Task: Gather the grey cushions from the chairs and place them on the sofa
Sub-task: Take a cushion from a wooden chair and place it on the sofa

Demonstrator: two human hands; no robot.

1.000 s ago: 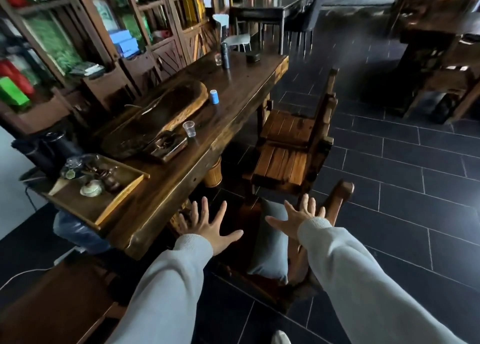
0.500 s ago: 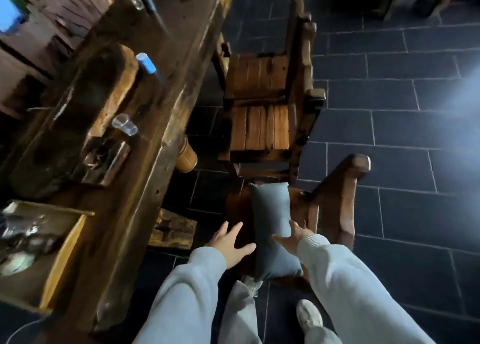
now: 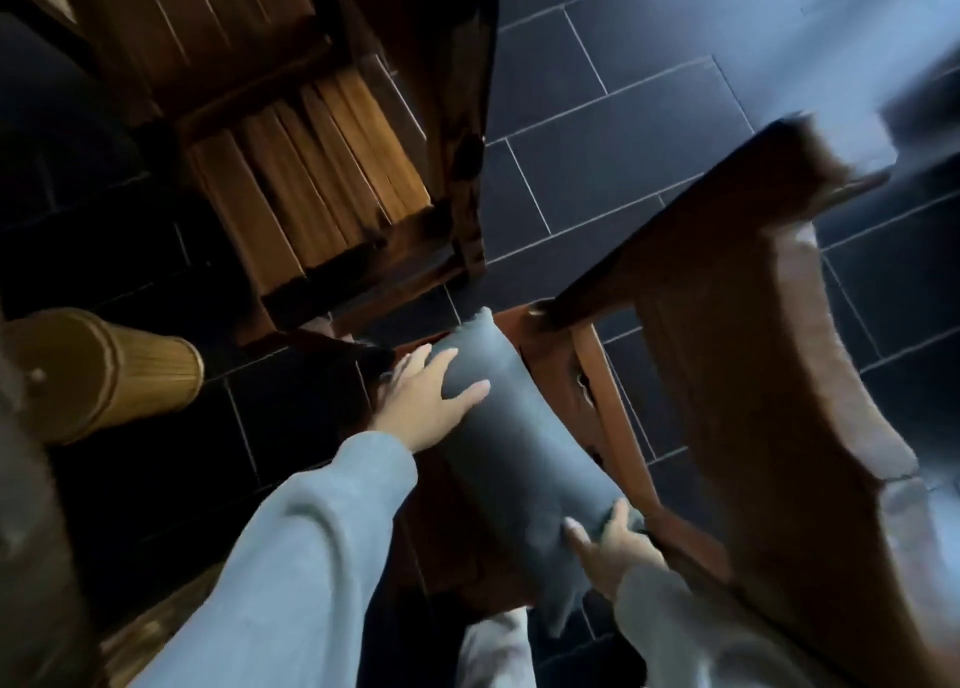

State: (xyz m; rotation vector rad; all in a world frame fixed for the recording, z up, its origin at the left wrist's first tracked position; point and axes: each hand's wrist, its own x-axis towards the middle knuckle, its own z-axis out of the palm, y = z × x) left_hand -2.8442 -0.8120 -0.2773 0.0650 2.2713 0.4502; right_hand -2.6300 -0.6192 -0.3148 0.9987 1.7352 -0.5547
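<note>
Now the dark tiled floor [image 3: 623, 131] fills the view, the camera having dipped much closer than a second ago. On the near brown wooden chair [image 3: 727, 354] stands the grey fabric cushion [image 3: 514, 448], on edge against the backrest. Both hands, spread in the air before, have closed in: the left hand [image 3: 428, 401] lies open-fingered on its upper end, the right hand [image 3: 610, 544] cups its lower end. I judge a lift imminent. Open floor lies rightward; the slatted wooden chair [image 3: 306, 193] crowds ahead.
</note>
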